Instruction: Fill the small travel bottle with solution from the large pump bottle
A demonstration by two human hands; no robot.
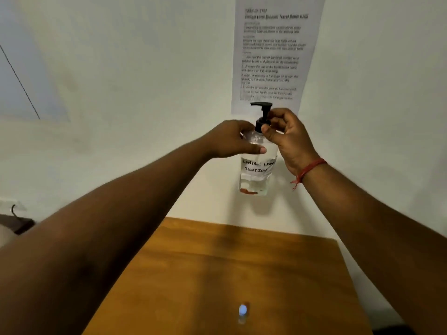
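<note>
Pump bottle (257,165) held up off the counter (217,274), left hand (233,139) wrapped round its shoulder, right hand (286,134) fingers pinching the black pump collar (260,124), w/ small travel bottle (242,313) blurry near counter's front edge; risk: collar frees suddenly, bottle tips, solution spills.

Wood table (278,262) w/ sm. bottle (242,313).

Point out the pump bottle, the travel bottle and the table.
pump bottle (257,165): head view, on its handwritten label, below the two hands.
travel bottle (242,311): head view, on its blurred pale top, standing on the table.
table (278,262): head view, on bare wooden top.
</note>
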